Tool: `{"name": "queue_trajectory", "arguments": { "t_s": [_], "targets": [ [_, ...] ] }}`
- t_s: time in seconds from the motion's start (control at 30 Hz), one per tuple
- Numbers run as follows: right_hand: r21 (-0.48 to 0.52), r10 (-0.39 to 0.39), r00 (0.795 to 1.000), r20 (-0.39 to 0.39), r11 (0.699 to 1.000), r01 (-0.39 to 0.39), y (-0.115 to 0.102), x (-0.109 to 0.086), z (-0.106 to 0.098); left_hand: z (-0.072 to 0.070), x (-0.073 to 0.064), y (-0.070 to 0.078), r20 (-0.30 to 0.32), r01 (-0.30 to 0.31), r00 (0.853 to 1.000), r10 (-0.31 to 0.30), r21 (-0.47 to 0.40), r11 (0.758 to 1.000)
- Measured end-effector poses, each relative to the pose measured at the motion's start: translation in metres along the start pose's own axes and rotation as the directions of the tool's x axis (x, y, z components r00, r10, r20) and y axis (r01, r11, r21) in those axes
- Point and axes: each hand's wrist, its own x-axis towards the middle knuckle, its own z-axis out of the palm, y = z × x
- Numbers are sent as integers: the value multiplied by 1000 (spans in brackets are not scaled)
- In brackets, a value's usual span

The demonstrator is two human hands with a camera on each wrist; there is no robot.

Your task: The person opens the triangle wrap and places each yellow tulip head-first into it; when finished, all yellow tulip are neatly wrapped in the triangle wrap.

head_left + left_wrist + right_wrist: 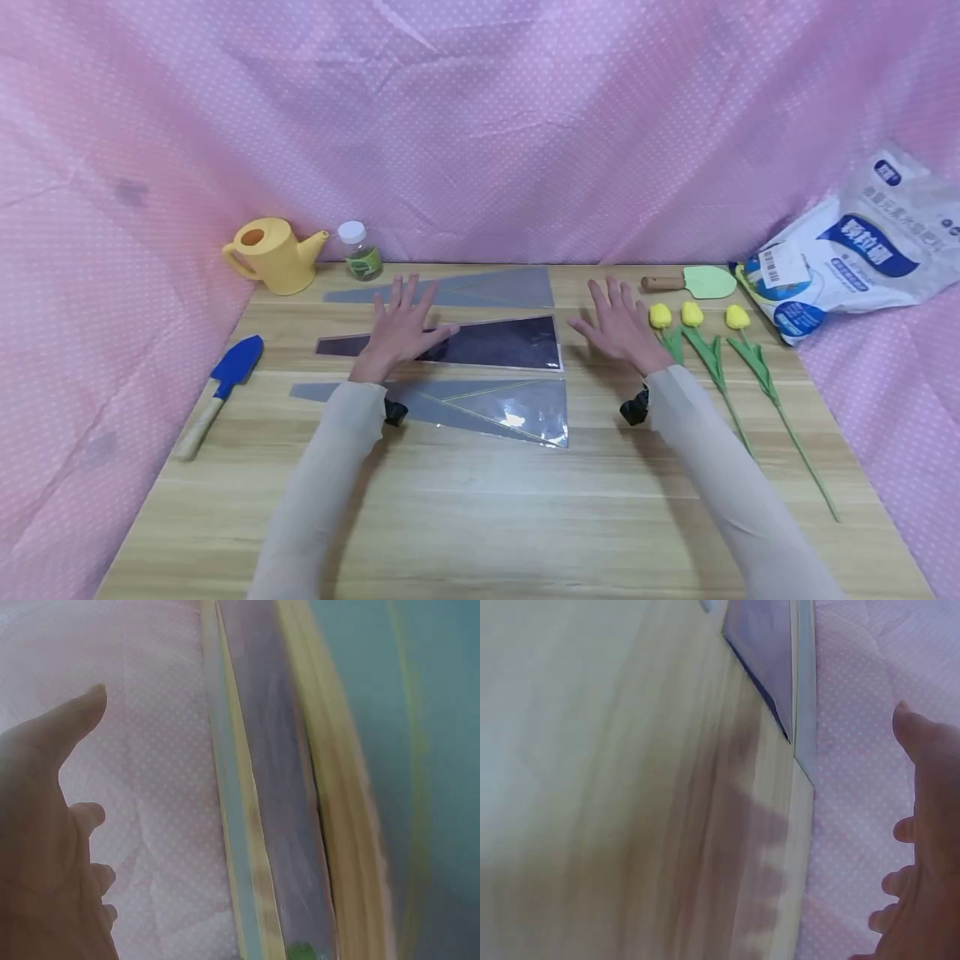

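Note:
My left hand (pixel 402 331) is spread with straight fingers above a dark tapered flower sleeve (pixel 498 342), holding nothing. Behind that lies a grey-blue flower sleeve (pixel 502 287), and in front a similar front sleeve (pixel 487 404), partly under my left forearm. My right hand (pixel 624 327), also spread and without anything in it, hovers over bare wood; its shadow falls on the table in the right wrist view. Just right of it are several artificial yellow tulips (pixel 692 314), one partly hidden by the right hand and sleeve. In the left wrist view, the left thumb (pixel 79 712) points away from the fingers.
A yellow watering can (pixel 281 258) and a white-lidded jar (pixel 362 254) stand back left. A blue trowel (pixel 236 364) lies at the left edge. Back right are a green trowel (pixel 707 282) and a large white-and-blue bag (pixel 862 250). Pink dotted cloth (pixel 480 133) hangs behind the wooden table (pixel 480 517).

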Motion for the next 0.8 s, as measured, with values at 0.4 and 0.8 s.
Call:
{"name": "queue_trajectory", "arguments": {
  "t_s": [0.4,0.8],
  "targets": [
    [105,4,994,110,994,-16,-8,30,3,9,25,19,74,-3,997,2,10,1000],
    [122,23,989,143,992,-40,-4,46,15,31,52,40,160,-59,986,50,52,997]
  ]
}}
